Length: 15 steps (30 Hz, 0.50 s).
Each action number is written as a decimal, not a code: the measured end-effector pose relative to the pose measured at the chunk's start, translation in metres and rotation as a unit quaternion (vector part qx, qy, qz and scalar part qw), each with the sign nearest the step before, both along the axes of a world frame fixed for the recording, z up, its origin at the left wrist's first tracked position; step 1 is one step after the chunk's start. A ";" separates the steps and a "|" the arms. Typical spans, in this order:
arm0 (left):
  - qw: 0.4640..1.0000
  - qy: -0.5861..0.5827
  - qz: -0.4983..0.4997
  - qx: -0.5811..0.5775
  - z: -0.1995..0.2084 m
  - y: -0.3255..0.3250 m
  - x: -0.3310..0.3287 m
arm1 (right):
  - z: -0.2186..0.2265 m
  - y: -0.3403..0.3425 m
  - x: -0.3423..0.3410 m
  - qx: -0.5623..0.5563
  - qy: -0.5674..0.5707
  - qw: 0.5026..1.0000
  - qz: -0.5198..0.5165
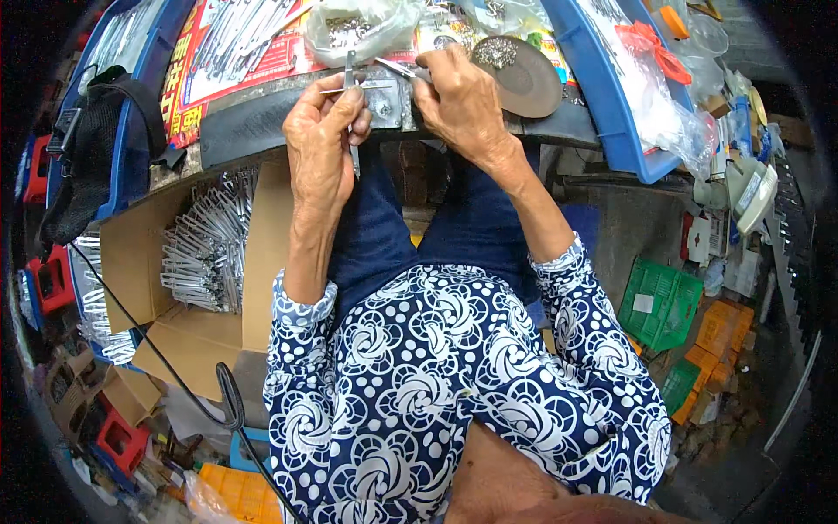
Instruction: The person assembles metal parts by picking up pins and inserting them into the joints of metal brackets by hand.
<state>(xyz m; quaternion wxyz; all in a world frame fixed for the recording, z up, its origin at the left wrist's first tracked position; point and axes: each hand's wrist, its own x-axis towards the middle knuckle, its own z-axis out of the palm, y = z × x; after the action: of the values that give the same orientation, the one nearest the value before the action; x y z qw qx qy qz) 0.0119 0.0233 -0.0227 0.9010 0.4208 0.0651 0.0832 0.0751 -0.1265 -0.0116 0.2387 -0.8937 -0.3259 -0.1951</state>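
At the bench's near edge, my left hand (319, 140) pinches a slim metal strip (350, 68) held upright, with a thin metal piece crossing it. The strip's lower end shows below my fingers. Just to the right, my right hand (463, 100) is closed round a narrow metal piece (397, 67), whose end points toward the strip without touching it; its exact kind is unclear. Between and below the hands lies a small grey metal block (384, 109) on the bench. Beside my right hand, a round brown plate (532, 86) carries a pile of small shiny metal parts (495, 52).
A clear plastic bag (362, 35) of small parts lies beyond my hands. Metal strips (240, 39) are piled on red printed sheets at left. Blue trays (624, 131) flank the bench. A cardboard box (135, 258) of metal pieces stands below left; a black cable (166, 354) hangs nearby.
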 end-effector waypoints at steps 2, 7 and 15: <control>1.000 0.005 0.001 0.006 0.002 -0.001 -0.001 | -0.001 0.002 0.002 -0.003 -0.001 1.000 -0.006; 1.000 0.023 0.001 0.008 0.001 0.001 0.001 | -0.009 0.008 0.009 -0.040 -0.004 0.999 -0.012; 1.000 0.021 -0.012 0.010 0.001 0.002 0.000 | -0.012 0.012 0.013 -0.004 0.002 1.000 0.002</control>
<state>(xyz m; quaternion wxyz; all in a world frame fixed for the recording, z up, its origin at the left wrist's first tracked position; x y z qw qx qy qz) 0.0117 0.0254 -0.0220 0.8963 0.4318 0.0779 0.0644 0.0876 -0.1150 -0.0234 0.2362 -0.8944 -0.3281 -0.1916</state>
